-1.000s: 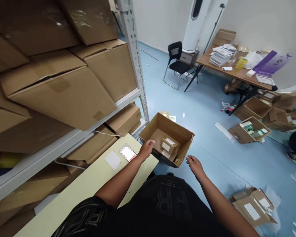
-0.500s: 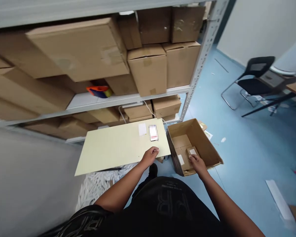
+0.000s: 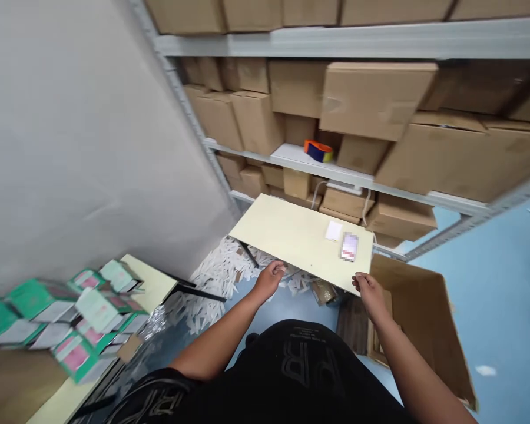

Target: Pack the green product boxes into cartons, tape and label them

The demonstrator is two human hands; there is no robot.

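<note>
My left hand (image 3: 270,279) hovers in front of the near edge of the pale yellow table (image 3: 287,232). Its fingers are curled in a pinch, and a small pale bit seems to show at the fingertips, too small to make out. My right hand (image 3: 367,288) is at the table's near right corner, fingers bent and a little apart, with nothing seen in them. On the table's right part lie a white card (image 3: 334,231) and a small packet with a blurred label (image 3: 348,247). The large open carton (image 3: 428,318) stands below my right forearm.
Metal shelves (image 3: 380,42) full of brown boxes rise behind the table. Green and white boxes (image 3: 99,309) are piled on another table at the left. Paper shreds (image 3: 216,274) cover the floor between the tables. A wrapped brown package (image 3: 323,291) lies under the yellow table.
The view has swung left, bringing the green boxes into sight. My right hand has left the small box inside the carton and come up to the table corner. My left hand stays pinched.
</note>
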